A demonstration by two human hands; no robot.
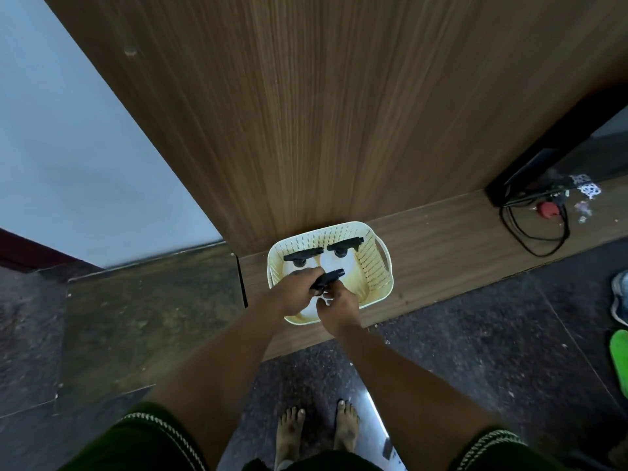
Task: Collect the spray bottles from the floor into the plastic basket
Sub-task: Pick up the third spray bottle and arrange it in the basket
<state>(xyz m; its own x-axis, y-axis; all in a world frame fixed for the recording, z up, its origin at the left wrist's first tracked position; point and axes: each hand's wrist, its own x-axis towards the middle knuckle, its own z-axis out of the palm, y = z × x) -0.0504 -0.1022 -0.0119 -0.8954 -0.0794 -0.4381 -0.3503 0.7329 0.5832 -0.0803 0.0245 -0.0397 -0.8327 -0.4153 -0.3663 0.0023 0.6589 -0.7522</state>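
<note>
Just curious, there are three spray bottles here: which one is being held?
The nearest spray bottle, gripped by the left hand and right hand; the other two stand untouched at the basket's far side.

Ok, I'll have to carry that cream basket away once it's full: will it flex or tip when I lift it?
The basket has thin perforated plastic walls, so it may flex somewhat. Lifted by the one visible side handle alone, it would probably tilt. The upright spray bottles inside look top-heavy with their black trigger heads, so they could topple; both hands under the rim seems safer.
</note>
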